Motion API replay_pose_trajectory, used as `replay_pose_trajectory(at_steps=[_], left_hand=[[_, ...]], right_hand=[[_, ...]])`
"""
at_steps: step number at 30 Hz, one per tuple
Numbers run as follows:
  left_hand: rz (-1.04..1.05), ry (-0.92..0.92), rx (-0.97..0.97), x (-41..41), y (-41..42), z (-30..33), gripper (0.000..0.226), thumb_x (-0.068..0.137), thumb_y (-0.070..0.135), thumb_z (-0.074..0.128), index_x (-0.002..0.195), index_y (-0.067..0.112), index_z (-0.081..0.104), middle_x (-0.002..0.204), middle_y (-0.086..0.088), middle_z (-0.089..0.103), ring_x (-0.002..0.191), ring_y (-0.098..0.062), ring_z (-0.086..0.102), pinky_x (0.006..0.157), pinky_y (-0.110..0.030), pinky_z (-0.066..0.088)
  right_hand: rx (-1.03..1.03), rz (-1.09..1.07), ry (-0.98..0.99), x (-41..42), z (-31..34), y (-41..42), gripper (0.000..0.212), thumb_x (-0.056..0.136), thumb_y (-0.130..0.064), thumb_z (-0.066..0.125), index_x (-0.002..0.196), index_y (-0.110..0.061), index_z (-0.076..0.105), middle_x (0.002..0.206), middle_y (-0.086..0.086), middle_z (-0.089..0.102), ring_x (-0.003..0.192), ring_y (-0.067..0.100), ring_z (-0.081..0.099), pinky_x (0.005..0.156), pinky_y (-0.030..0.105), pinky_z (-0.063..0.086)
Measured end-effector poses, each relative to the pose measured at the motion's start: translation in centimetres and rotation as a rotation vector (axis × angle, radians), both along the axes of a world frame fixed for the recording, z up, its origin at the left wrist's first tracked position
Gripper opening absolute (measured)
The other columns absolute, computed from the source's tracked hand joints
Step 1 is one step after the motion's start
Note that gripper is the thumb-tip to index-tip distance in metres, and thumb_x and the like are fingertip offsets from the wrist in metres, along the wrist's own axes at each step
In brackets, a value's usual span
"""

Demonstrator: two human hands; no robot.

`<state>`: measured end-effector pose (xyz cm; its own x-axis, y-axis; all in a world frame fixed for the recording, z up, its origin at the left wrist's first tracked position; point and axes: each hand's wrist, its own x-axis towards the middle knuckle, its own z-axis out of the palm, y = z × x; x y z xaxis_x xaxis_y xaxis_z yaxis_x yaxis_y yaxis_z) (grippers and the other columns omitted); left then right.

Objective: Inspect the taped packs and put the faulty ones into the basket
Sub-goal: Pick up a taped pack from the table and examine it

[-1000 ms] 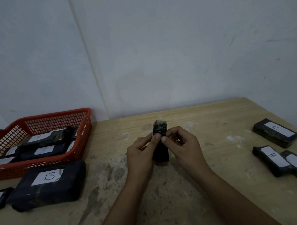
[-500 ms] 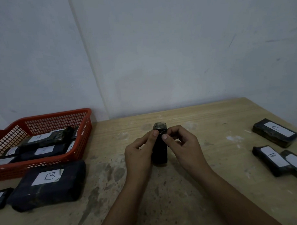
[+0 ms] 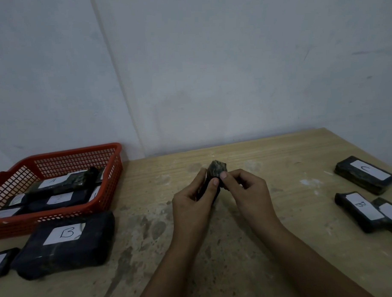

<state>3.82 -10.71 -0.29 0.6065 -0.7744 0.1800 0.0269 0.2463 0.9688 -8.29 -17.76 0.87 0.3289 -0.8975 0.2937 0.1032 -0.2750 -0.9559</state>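
From your head camera, both your hands are up over the middle of the wooden table (image 3: 268, 159), and between them stands a narrow black taped pack (image 3: 216, 171), tipped end-up so its scuffed grey end faces you. Your left hand (image 3: 192, 206) wraps the pack's body from the left, thumb pressed on its near face, and your right hand (image 3: 247, 191) pinches the top end with thumb and curled fingers (the two thumbnails sit almost side by side). Whether the pack's lower end touches the table, I cannot tell; your hands hide it. Off to your left, the red mesh basket (image 3: 116, 171) sits against the wall with several black labelled packs lying in it, one on top tilted across the others. Just in front of the basket lies a large black pack marked B (image 3: 65, 244), and a smaller one (image 3: 3, 260) pokes in at the left edge beside it. Over on your right, a pack marked C (image 3: 364, 173) lies near the table's edge, and closer to you a slim pack marked B (image 3: 359, 210) lies touching another labelled pack (image 3: 390, 217) whose letter is cut off.
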Motion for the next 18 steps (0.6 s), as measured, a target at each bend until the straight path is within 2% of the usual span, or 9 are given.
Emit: replay_pose_trajectory(at_steps=[3, 8, 12, 15, 18], left_hand=[[-0.003, 0.065, -0.006, -0.38, 0.12, 0.11, 0.056, 0.086, 0.033, 0.085, 0.138, 0.014, 0.073, 0.128, 0.0, 0.08, 0.119, -0.011, 0.076, 0.096, -0.026, 0.063], [-0.017, 0.094, -0.022, -0.53, 0.33, 0.5, 0.039, 0.097, 0.019, 0.079, 0.136, 0.016, 0.075, 0.119, 0.001, 0.082, 0.113, -0.011, 0.078, 0.095, -0.027, 0.063], [-0.013, 0.058, -0.042, -0.9, 0.32, 0.35, 0.041, 0.099, 0.019, 0.077, 0.139, 0.02, 0.072, 0.128, 0.007, 0.079, 0.121, -0.006, 0.073, 0.097, -0.021, 0.06], [-0.013, 0.032, -0.041, -1.06, 0.3, 0.04, 0.043, 0.1, 0.018, 0.076, 0.142, 0.021, 0.07, 0.132, 0.009, 0.077, 0.125, -0.004, 0.071, 0.106, -0.027, 0.058], [-0.018, 0.067, -0.029, -1.06, 0.24, -0.27, 0.04, 0.1, 0.015, 0.076, 0.14, 0.019, 0.072, 0.13, 0.003, 0.078, 0.124, -0.008, 0.073, 0.109, -0.036, 0.059]], right_hand=[[0.006, 0.012, -0.029, 0.05, -0.03, 0.38, 0.015, 0.102, -0.016, 0.072, 0.09, -0.009, 0.079, 0.083, 0.005, 0.075, 0.075, 0.009, 0.069, 0.069, 0.019, 0.055], [-0.037, 0.03, -0.035, 0.22, -0.33, 0.6, 0.019, 0.103, -0.013, 0.071, 0.085, -0.004, 0.067, 0.079, 0.011, 0.067, 0.071, 0.01, 0.061, 0.066, 0.019, 0.049], [0.01, -0.008, -0.07, 0.43, -0.64, 0.14, 0.012, 0.1, -0.01, 0.073, 0.097, -0.008, 0.062, 0.087, 0.008, 0.066, 0.081, 0.015, 0.064, 0.074, 0.026, 0.055], [0.069, -0.017, -0.105, 0.38, -0.64, -0.05, 0.01, 0.101, -0.016, 0.072, 0.11, -0.015, 0.066, 0.097, 0.005, 0.076, 0.095, 0.022, 0.075, 0.085, 0.032, 0.062], [-0.008, -0.018, -0.071, 0.17, -0.39, 0.08, 0.003, 0.103, -0.013, 0.07, 0.104, -0.015, 0.072, 0.095, -0.003, 0.075, 0.093, 0.016, 0.074, 0.084, 0.027, 0.061]])
